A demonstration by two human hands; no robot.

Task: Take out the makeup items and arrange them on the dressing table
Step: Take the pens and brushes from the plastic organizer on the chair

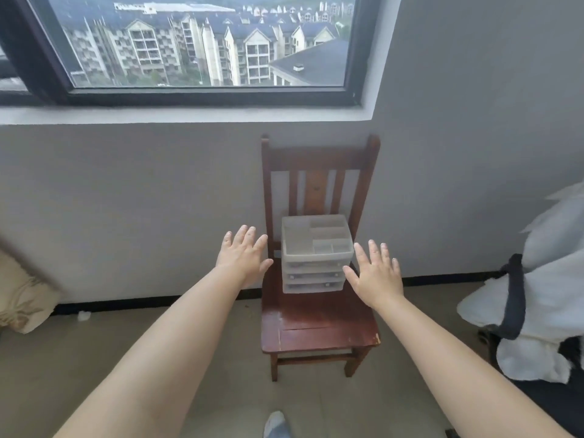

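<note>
A translucent plastic organizer [317,252] stands on the seat of a dark wooden chair [319,330], toward the back of the seat, close to the slatted backrest. It has an open top tray divided into several compartments and 3 shallow drawers below, all pushed in. I cannot tell what is inside the drawers, because the plastic is cloudy.

Both arms are stretched forward. The left hand [241,257] is on the left of the organizer, with straight, spread fingers and the palm facing down; it holds nothing and does not touch the organizer. The right hand [376,275] is on the right side, also with spread fingers and holding nothing; its thumb is just beside the lower drawers, but I cannot tell if it touches them.

The chair stands against a grey wall under a window [202,42]. At the right edge lies white cloth with a black strap [518,295]. At the left edge there is a beige cushion [22,298].
</note>
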